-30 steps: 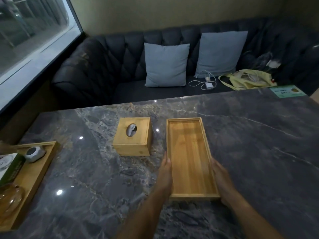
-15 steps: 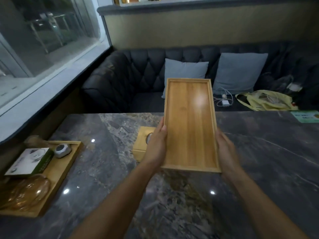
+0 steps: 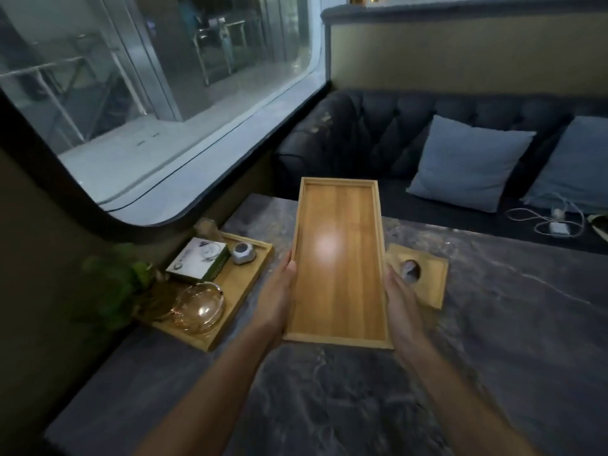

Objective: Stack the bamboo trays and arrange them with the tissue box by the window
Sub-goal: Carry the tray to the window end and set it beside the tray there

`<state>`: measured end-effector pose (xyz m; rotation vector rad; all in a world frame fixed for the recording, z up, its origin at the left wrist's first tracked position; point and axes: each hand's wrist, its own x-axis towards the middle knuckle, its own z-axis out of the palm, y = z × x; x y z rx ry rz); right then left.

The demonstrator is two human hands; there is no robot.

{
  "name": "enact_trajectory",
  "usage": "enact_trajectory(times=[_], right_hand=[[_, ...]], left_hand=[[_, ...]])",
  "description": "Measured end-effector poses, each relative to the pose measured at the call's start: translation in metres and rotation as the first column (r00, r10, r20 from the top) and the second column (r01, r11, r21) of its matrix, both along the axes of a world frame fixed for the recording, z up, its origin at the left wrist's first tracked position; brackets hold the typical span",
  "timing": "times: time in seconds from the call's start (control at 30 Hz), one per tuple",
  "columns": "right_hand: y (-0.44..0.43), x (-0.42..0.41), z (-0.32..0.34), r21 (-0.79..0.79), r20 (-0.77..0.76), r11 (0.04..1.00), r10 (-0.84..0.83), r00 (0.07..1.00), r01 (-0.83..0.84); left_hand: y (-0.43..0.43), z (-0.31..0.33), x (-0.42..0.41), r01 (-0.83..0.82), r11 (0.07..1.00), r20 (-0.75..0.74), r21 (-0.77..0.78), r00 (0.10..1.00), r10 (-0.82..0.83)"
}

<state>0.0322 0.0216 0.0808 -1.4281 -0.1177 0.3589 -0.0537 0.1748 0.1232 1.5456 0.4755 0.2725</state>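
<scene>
I hold an empty bamboo tray (image 3: 339,258) in the air above the dark marble table (image 3: 493,357), its long side pointing away from me. My left hand (image 3: 276,301) grips its left edge and my right hand (image 3: 403,307) grips its right edge. The bamboo tissue box (image 3: 427,278) stands on the table just right of the tray, partly hidden behind it and my right hand. A second bamboo tray (image 3: 243,284) lies at the table's left end below the window (image 3: 148,93), holding a white-green box (image 3: 199,263), a small grey device (image 3: 242,253) and a glass bowl (image 3: 199,306).
A green plant (image 3: 112,284) stands left of the loaded tray. A dark tufted sofa (image 3: 394,133) with two blue-grey cushions (image 3: 467,161) runs behind the table, with a white charger and cable (image 3: 552,223) on its seat.
Both hands lifted the empty tray off the table and carried it leftward, toward the window side. The view turned left, so the tissue box now lies right of the tray.
</scene>
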Motion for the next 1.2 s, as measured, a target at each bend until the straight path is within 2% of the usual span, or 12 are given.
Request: enact_trajectory(times=[0.1,0.23,0.37,0.63,0.73,0.9,1.03,1.1,1.2], right_hand=[[0.028,-0.023,-0.018,-0.053,-0.088,0.998,0.022,0.996,-0.027],[0.046,-0.044,-0.045,-0.047,-0.264,0.999,0.008,0.965,-0.021],[0.051,-0.053,-0.068,-0.051,-0.337,0.999,-0.021,0.941,0.004],[0.057,-0.058,-0.094,-0.153,-0.317,0.984,-0.137,0.938,0.092],[0.06,-0.06,-0.101,-0.198,-0.284,0.977,-0.134,0.949,0.079],[0.06,-0.061,-0.104,-0.233,-0.263,0.971,-0.115,0.958,0.052],[0.058,-0.061,-0.102,-0.227,-0.248,0.974,-0.067,0.966,0.01],[0.059,-0.062,-0.102,-0.208,-0.238,0.978,-0.053,0.97,0.002],[0.065,-0.063,-0.102,-0.165,-0.251,0.986,-0.028,0.968,-0.014]], left_hand=[[0.025,-0.02,-0.023,0.018,0.998,-0.067,-0.064,0.998,-0.022],[0.047,-0.05,-0.039,-0.008,0.995,-0.164,-0.098,0.986,-0.008],[0.056,-0.078,-0.043,0.021,0.988,-0.256,-0.15,0.965,-0.06],[0.064,-0.107,-0.036,0.071,0.981,-0.227,-0.179,0.968,-0.111],[0.066,-0.112,-0.037,0.062,0.971,-0.207,-0.232,0.972,-0.112],[0.07,-0.117,-0.036,0.058,0.977,-0.217,-0.207,0.971,-0.104],[0.069,-0.118,-0.046,-0.041,0.962,-0.24,-0.271,0.97,-0.026],[0.072,-0.124,-0.06,-0.179,0.946,-0.311,-0.27,0.946,0.09],[0.078,-0.134,-0.083,-0.377,0.857,-0.404,-0.35,0.887,0.224]])
